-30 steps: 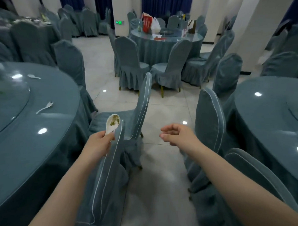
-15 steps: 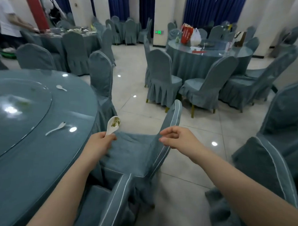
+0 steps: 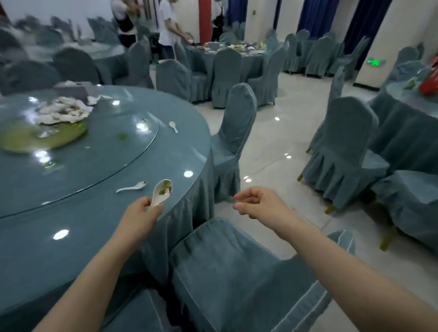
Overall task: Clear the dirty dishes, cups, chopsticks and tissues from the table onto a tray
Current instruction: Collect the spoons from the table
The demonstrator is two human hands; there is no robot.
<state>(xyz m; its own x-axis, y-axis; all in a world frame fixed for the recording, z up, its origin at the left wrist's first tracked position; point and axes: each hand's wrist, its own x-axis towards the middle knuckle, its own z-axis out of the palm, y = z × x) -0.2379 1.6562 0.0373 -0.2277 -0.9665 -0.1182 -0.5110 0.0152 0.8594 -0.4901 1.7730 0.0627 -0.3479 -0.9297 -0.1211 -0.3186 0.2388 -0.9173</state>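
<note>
Head view: left hand [image 3: 140, 213] pinches soiled spoon [image 3: 161, 192] above table [image 3: 66, 245] edge; right hand [image 3: 259, 201] loosely curled, empty.

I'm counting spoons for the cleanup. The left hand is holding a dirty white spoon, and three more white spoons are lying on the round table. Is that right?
Not quite. The head view shows the left hand holding the dirty white spoon, but only two more white spoons are lying on the round table: the near spoon close to that hand and the far spoon by the glass turntable's edge.
</note>
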